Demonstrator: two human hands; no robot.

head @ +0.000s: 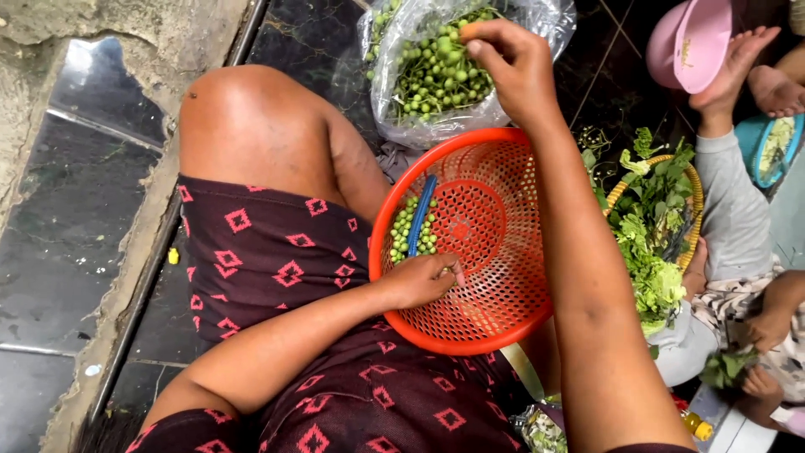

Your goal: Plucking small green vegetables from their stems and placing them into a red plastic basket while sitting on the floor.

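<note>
An orange plastic basket (495,310) rests on my lap, tilted toward my left. Inside it lie several small green berries (404,231) and a blue stick-like tool (422,214). My left hand (423,279) rests inside the basket, fingers curled at its lower wall, close to the berries. My right hand (511,59) reaches into a clear plastic bag (402,122) full of green berries on stems (436,71), fingers pinched on a bunch of them.
A yellow basket (694,189) of leafy greens (650,243) stands at the right. Another person sits there, a foot (738,59) and grey sleeve (734,210) showing, beside a pink cap (692,42). Dark tiled floor (75,243) lies left.
</note>
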